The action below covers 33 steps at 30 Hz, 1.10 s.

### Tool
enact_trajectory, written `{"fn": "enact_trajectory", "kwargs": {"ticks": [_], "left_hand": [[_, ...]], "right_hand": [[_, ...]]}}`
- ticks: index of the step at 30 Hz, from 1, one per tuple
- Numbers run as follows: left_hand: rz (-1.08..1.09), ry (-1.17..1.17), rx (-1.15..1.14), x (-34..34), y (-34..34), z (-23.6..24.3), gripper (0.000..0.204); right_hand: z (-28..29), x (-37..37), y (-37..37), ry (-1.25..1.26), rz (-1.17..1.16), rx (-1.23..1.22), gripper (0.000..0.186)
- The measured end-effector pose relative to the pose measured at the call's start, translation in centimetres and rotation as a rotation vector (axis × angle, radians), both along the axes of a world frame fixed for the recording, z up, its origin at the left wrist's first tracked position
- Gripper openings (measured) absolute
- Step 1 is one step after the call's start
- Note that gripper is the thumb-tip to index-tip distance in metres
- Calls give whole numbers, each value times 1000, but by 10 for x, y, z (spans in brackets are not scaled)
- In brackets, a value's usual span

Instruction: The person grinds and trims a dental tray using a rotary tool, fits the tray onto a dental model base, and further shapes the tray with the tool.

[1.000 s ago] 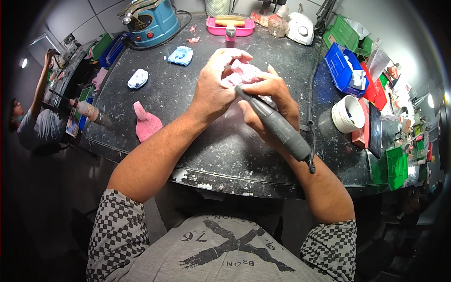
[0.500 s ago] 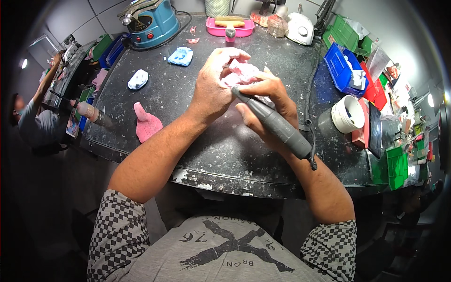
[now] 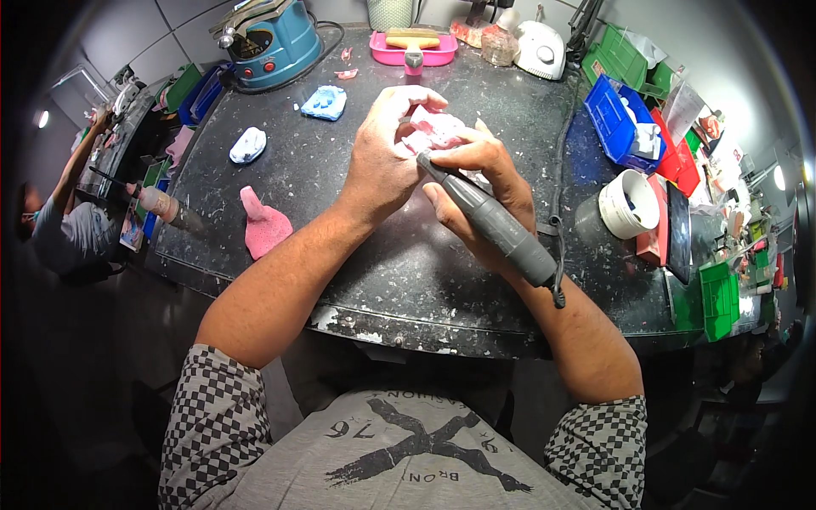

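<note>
Over the middle of the dark worktop, my left hand (image 3: 384,153) is closed round a pink, irregular denture-like piece (image 3: 435,127). Its details are too small and too brightly lit to make out. My right hand (image 3: 493,166) grips a dark grey rotary handpiece (image 3: 493,219), slanted with its cord end toward my right forearm. The handpiece's narrow nose is at the near edge of the pink piece, close to my left hand. Whether its tip touches the piece is hidden by my fingers.
On the worktop lie a blue mould (image 3: 324,103), a white-and-blue lump (image 3: 248,145) and a pink cast piece (image 3: 267,228). Behind stand a blue machine (image 3: 276,51) and a pink tray (image 3: 435,58). A white tub (image 3: 629,206) and a blue bin (image 3: 608,119) are at right. Someone works far left.
Both hands, the pink piece and the handpiece have shifted very slightly left in the picture, as has the worktop. The grip of each hand is the same.
</note>
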State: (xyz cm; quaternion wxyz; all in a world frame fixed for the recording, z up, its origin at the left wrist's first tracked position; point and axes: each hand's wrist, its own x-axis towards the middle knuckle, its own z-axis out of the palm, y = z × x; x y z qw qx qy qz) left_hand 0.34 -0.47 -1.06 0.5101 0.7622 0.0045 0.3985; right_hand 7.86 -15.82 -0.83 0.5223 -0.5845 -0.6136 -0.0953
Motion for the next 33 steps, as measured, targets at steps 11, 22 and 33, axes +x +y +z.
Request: {"fn": "enact_trajectory", "kwargs": {"ticks": [11, 22, 33], "left_hand": [[-27, -11, -40, -1, 0, 0, 35], [-18, -12, -46, -1, 0, -1, 34], [-13, -16, -66, 0, -2, -1, 35]], "right_hand": [[0, -1, 2, -44, 43, 60, 36], [1, 1, 1, -54, 80, 77, 35], [4, 5, -1, -57, 50, 34, 36]]}}
